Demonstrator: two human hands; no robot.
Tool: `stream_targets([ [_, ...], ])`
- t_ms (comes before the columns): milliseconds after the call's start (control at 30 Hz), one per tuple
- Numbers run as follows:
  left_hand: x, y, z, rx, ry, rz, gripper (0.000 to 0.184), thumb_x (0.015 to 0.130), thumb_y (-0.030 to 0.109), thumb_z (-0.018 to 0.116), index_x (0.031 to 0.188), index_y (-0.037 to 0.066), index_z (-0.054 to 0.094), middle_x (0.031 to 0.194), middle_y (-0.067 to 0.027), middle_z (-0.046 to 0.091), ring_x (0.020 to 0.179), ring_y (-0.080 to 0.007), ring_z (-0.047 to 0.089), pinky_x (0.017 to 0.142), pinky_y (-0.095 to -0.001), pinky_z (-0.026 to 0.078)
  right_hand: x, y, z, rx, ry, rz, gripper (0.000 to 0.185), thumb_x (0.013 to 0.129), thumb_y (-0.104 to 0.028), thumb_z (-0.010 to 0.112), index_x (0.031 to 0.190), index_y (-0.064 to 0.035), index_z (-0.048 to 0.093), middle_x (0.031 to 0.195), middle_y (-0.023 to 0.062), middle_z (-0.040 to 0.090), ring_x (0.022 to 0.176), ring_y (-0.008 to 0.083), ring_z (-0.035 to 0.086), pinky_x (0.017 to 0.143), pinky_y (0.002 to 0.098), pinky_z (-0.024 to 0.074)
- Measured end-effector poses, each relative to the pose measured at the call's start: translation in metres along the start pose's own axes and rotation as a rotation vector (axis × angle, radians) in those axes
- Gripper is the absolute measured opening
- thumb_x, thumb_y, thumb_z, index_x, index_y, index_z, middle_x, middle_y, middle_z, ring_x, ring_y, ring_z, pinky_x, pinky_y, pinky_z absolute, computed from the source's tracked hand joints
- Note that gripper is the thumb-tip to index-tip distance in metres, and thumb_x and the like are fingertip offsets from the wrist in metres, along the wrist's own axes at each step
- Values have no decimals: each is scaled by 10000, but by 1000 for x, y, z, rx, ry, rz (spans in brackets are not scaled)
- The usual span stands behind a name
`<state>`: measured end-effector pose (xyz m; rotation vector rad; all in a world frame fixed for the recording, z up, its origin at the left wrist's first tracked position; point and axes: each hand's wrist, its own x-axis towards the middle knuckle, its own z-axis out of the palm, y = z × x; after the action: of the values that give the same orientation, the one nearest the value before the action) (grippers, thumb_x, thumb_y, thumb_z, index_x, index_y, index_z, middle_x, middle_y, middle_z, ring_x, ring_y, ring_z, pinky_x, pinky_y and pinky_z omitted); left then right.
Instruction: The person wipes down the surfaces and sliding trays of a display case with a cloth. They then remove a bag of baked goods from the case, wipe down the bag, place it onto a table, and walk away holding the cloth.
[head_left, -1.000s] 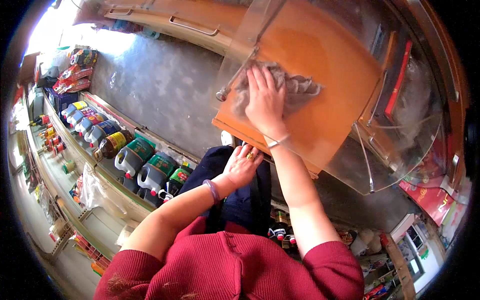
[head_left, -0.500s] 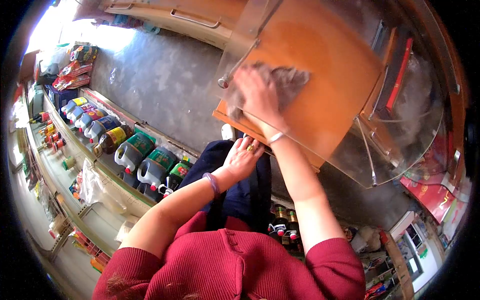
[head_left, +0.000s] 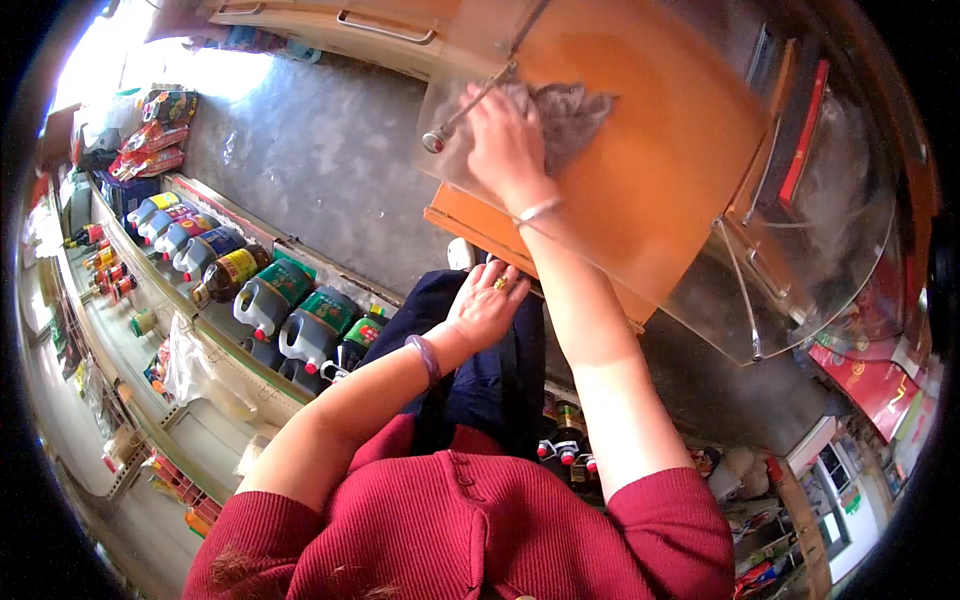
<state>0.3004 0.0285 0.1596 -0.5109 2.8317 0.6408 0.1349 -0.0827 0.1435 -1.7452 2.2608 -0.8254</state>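
My right hand (head_left: 508, 145) presses on a crumpled grey-brown cloth (head_left: 570, 120), fingers over its left part. The cloth lies on an orange wooden board (head_left: 650, 180). A clear glass panel (head_left: 820, 290) with metal rods overlaps the board; the hand and cloth appear behind its left part. My left hand (head_left: 487, 305), with a gold ring, rests at the board's near edge, above my dark trousers. Its fingers are extended and fairly straight, and I see nothing held in it. A bracelet is on each wrist.
Shelves on the left hold large bottles (head_left: 270, 290), smaller jars and packets. Red bags (head_left: 150, 145) are stacked at the far left, beyond the grey floor (head_left: 320, 150). Drawers with a metal handle (head_left: 385, 28) stand at the top. More bottles (head_left: 568, 430) stand right of my legs.
My right hand has slid away from me across the board, and the cloth has moved up with it. My left hand stays almost in place at the edge.
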Motion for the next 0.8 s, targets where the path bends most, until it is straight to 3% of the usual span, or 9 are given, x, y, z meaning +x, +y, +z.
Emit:
stream_targets([
  [100,-3,-1,7,-24,-40,-5,318,761,159,504,1061,81,578,1171,-118,509,1113,-283,442,932,-393,356,-9,-12,-2,13,-28,47,333,785,-146,494,1095,-86,600,1189,56,561,1166,204,478,971,480,315],
  [200,-3,-7,23,-127,-223,-59,382,823,250,468,1158,99,572,1252,-115,519,1263,-340,330,1052,-483,226,-56,-34,6,60,-109,-6,382,786,-145,491,1156,-100,574,1199,43,554,1185,181,461,971,499,304],
  [233,-1,-9,31,-219,9,-13,374,832,255,464,1161,110,571,1273,-95,506,1276,-310,321,1052,-490,223,-64,-41,4,100,-131,-5,400,785,-145,492,1175,-104,565,1206,39,549,1191,177,455,974,495,301],
  [300,-5,-11,39,44,-148,20,396,756,195,518,1139,108,565,1188,-87,535,1141,-272,424,972,-408,318,-58,-34,2,69,-123,-14,413,787,-143,488,1193,-106,554,1227,38,538,1199,180,448,980,490,297],
  [500,2,1,-7,7,-95,-13,410,741,148,528,1148,112,550,1194,-99,484,1144,-272,421,942,-395,359,-7,-9,-3,-21,28,123,440,784,-119,482,1220,-94,528,1289,42,502,1231,185,420,1005,476,278],
  [667,-4,-12,34,6,-150,7,445,767,245,493,1189,121,562,1297,-90,487,1247,-334,338,1031,-439,266,-63,-23,-5,-22,-71,17,437,788,-126,473,1220,-91,525,1278,54,507,1231,186,418,1008,485,275],
  [700,-3,-9,27,-25,-44,19,467,753,221,513,1204,106,539,1277,-111,494,1221,-334,361,1005,-439,295,-65,-22,-6,-5,-102,1,440,787,-127,476,1222,-87,523,1277,57,509,1225,187,425,1005,483,278],
  [767,1,-1,3,68,-194,5,471,734,190,535,1193,85,534,1254,-131,499,1179,-324,388,966,-432,328,-56,-18,-3,26,-121,-5,442,785,-128,479,1223,-82,521,1275,59,510,1219,188,432,1002,481,282],
  [800,0,0,1,80,-202,7,471,734,190,535,1193,85,534,1254,-131,499,1179,-324,388,966,-432,328,-37,-8,1,4,-6,19,445,781,-129,481,1221,-79,520,1272,60,513,1208,189,443,990,475,291],
])
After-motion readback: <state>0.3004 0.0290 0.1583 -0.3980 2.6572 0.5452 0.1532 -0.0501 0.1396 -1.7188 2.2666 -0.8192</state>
